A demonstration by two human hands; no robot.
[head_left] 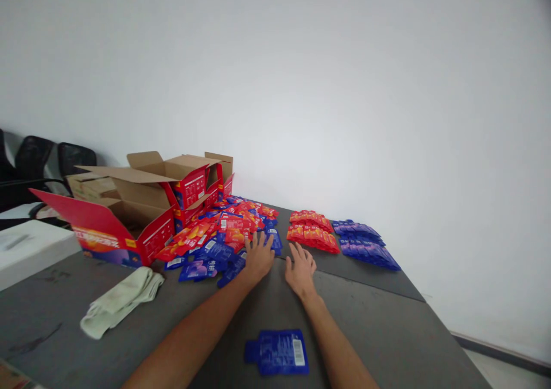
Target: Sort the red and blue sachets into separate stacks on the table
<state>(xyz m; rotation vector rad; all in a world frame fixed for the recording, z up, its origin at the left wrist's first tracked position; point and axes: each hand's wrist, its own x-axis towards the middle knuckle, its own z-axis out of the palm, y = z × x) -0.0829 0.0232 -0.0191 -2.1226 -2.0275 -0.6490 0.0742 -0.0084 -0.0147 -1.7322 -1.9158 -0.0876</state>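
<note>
My left hand (259,257) reaches to the right edge of a loose pile of red pouches (235,222) and blue pouches (217,251). Its fingers are spread, right beside a blue pouch (274,241); whether they touch it I cannot tell. To the right, my right hand (300,269) hovers over or rests on the grey table (357,314), fingers loosely bent and apart, with nothing seen in them. Between my forearms lies a single blue pouch (282,352), flat, its white barcode label facing up and its narrow end pointing left.
Overlapping rows of red pouches (313,231) and blue pouches (365,244) lie at the back right. Open red cardboard boxes (157,237) stand at the left behind a folded pale cloth (123,300). A white box (32,251) sits at the far left, with black chairs (77,158) beyond.
</note>
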